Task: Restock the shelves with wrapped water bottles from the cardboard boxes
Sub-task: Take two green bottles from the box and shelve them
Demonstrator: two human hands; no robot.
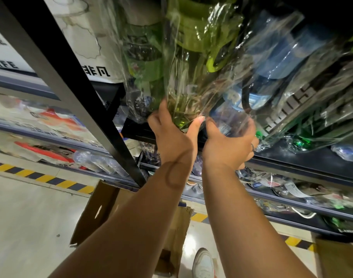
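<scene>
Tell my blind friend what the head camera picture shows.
A person's left grip holds a wrapped green bottle and the right grip a wrapped blue bottle, both against a dark shelf. An open cardboard box stands on the floor below.

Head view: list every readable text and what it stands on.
"非凡": white carton.
"IFE", cut off: left carton.
Dark bottle lettering: blurred, unreadable.
Blue bottle label: blurred, unreadable.
Lower shelf tags: too small.

Dim overhead shelf, glare on plastic wrap, motion blur, edges warped.
</scene>
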